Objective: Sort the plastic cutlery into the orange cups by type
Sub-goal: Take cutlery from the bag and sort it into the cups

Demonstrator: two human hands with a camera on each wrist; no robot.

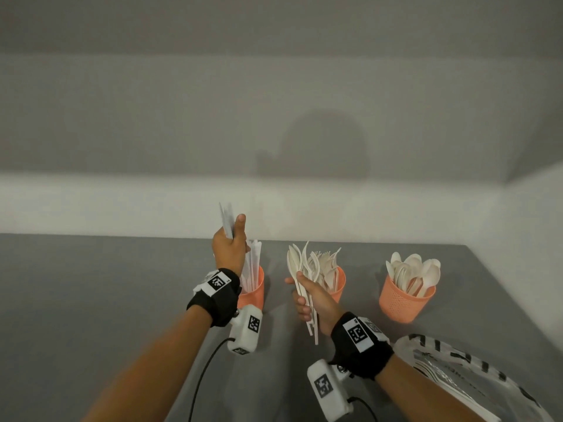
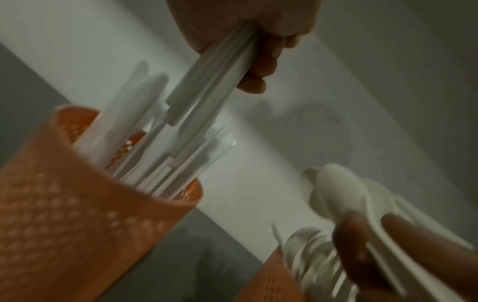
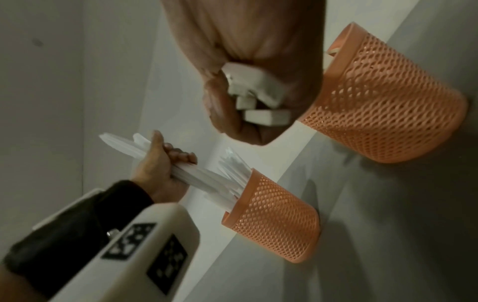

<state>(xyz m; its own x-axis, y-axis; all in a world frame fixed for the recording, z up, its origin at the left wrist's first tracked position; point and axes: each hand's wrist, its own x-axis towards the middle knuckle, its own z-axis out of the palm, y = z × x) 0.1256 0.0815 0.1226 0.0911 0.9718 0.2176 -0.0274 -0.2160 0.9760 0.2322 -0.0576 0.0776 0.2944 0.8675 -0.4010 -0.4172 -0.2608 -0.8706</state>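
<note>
Grey surface (image 1: 91, 300) carries three orange mesh cups in a row near the wall, with a printed plastic bag (image 1: 475, 379) lying at the near right. Of the cups, the left cup (image 1: 254, 292) holds knives standing upright, the middle cup (image 1: 339, 284) holds forks, and the right cup (image 1: 405, 303) is full of spoons and stands well apart from both hands. Left hand (image 1: 230, 249) is the grip that matters for the coming move: its fingers are curled round a bundle of knives (image 2: 207, 85), held just above the left cup with the long axis near vertical and the lower ends pointing down into the cup's mouth, so the drop looks to be a short, straight descent. Knives already standing in that cup crowd the opening and could catch the bundle. Right hand (image 1: 313, 303) closes round a mixed fan of cutlery (image 1: 304, 269) by the handles, the heads upward, just in front of the middle cup; I judge it waits as the supply for further sorting.
</note>
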